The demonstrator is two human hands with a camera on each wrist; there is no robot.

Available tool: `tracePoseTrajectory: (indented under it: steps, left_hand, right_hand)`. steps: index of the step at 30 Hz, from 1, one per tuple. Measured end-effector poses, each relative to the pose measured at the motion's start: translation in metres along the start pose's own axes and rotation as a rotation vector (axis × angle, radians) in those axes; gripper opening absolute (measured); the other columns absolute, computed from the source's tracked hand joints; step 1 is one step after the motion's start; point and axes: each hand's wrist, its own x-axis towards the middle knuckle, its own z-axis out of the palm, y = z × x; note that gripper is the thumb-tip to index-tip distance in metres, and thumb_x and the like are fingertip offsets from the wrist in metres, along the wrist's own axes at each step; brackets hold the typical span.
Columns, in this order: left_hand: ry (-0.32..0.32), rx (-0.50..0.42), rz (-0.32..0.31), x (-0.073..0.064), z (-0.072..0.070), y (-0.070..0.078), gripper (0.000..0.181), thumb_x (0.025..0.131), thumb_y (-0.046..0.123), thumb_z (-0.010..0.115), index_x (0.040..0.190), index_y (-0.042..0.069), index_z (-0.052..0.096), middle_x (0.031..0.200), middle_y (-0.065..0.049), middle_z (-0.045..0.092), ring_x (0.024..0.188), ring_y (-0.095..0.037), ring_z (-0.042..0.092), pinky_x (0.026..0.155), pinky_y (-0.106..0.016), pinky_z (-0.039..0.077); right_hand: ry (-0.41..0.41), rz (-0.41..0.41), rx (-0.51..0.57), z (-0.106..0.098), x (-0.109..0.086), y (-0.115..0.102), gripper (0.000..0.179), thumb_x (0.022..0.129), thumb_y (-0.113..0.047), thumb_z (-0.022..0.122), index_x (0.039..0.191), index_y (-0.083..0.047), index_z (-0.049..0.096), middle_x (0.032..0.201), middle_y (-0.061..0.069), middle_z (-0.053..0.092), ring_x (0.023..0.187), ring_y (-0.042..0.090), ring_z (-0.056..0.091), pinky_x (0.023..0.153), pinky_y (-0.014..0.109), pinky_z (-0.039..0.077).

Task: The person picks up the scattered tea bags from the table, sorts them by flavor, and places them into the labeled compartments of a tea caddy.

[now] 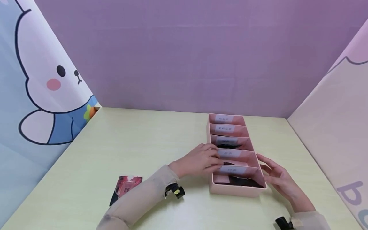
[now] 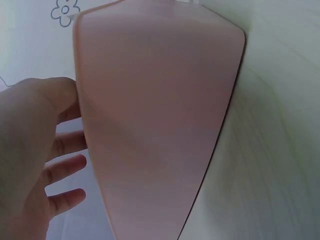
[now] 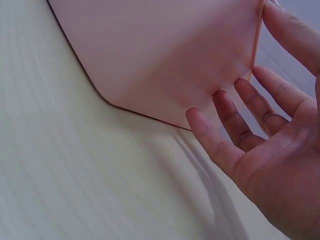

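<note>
A long pink divided box [image 1: 237,190] stands on the table, with several compartments in a row and white labels on its dividers. Dark flat items [image 1: 244,181] lie in some compartments; their kind is unclear. My left hand [image 1: 198,160] reaches over the left rim, its fingers loosely bent at the compartments; the left wrist view shows the thumb side at the rim and other fingertips free. On the other side, my right hand [image 3: 280,145] has its fingers spread, with fingertips at the box's outer wall [image 3: 165,60]. No item shows in either hand.
A red and black flat packet [image 1: 126,185] lies on the pale table [image 1: 138,137], partly behind the left sleeve. A purple panel [image 1: 184,57] rises behind the table, and printed panels flank it. Each wrist carries a small black camera.
</note>
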Motion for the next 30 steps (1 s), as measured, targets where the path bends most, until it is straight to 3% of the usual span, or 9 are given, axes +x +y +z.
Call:
tracePoseTrajectory:
  steps: [13, 22, 30]
  left_hand:
    - [-0.098, 0.019, -0.012, -0.031, -0.009, -0.011, 0.042, 0.103, 0.04, 0.051, 0.144, 0.03, 0.054, 0.145, 0.0, 0.048, 0.14, -0.026, 0.035, 0.113, -0.043, 0.028]
    - [-0.149, 0.018, -0.095, -0.074, -0.017, -0.029, 0.059, 0.101, 0.043, 0.056, 0.154, 0.024, 0.038, 0.147, -0.005, 0.046, 0.141, -0.029, 0.034, 0.115, -0.047, 0.025]
    - [-0.135, 0.056, -0.215, -0.117, -0.028, -0.053, 0.064, 0.096, 0.041, 0.065, 0.152, 0.022, 0.041, 0.144, -0.01, 0.047, 0.138, -0.034, 0.037, 0.112, -0.054, 0.028]
  right_hand:
    - [0.005, 0.008, -0.003, 0.001, 0.0, -0.002, 0.065, 0.094, 0.021, 0.044, 0.155, 0.001, 0.028, 0.157, 0.0, 0.037, 0.132, 0.016, 0.048, 0.1, 0.028, 0.046]
    - [0.011, 0.015, -0.006, 0.002, 0.0, -0.001, 0.065, 0.095, 0.02, 0.044, 0.155, 0.0, 0.029, 0.156, 0.0, 0.039, 0.131, 0.015, 0.049, 0.1, 0.027, 0.046]
    - [0.021, 0.027, -0.016, 0.001, 0.001, -0.003, 0.064, 0.095, 0.02, 0.044, 0.155, 0.0, 0.03, 0.155, 0.0, 0.04, 0.129, 0.015, 0.05, 0.099, 0.027, 0.046]
